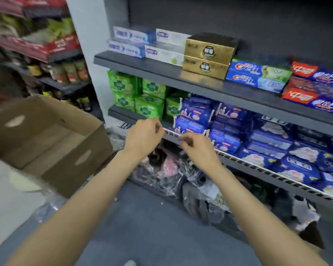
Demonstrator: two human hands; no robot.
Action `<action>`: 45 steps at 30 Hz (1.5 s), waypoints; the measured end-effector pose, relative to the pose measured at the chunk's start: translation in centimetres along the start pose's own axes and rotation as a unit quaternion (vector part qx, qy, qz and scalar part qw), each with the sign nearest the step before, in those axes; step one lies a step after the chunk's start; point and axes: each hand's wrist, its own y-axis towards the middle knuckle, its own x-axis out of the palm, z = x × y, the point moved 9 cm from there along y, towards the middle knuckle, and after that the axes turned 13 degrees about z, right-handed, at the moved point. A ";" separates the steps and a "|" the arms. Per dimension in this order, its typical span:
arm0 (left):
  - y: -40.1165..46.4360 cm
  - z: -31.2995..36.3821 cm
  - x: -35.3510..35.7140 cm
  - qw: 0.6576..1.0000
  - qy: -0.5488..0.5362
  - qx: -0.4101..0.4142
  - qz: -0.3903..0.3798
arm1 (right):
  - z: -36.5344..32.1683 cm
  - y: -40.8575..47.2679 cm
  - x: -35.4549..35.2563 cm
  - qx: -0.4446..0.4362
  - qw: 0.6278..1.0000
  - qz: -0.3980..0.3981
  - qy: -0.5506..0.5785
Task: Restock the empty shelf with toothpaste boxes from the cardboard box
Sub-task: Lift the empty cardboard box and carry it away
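I count two hands in the middle of the frame, the left hand point(143, 136) and the right hand point(197, 148). One cardboard box point(52, 139) sits at left. On the top shelf point(161, 72) I make out ten toothpaste boxes: two blue-white point(130, 40), two white point(166, 47), two gold point(208, 56), two blue-green point(258, 76), two red-blue point(315, 85). Below, roughly five green packs point(136, 93); the blue packs point(258, 139) are too blurred for me to count.
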 end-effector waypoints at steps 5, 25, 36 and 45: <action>-1.5 -14.5 -3.3 0.992 0.123 -0.033 -0.015 | -9.2 -0.3 12.0 -0.053 0.996 -0.075 -0.018; -2.5 -38.9 0.4 0.931 0.064 0.034 -0.357 | -19.3 3.3 41.3 -0.135 0.940 -0.170 -0.264; -2.6 -28.8 -2.3 0.918 0.067 0.178 -0.348 | -16.6 0.0 31.0 -0.102 0.959 -0.131 -0.231; -7.1 -13.6 -5.1 0.879 0.133 0.333 -0.315 | -11.8 -7.8 16.9 0.016 0.983 -0.053 -0.172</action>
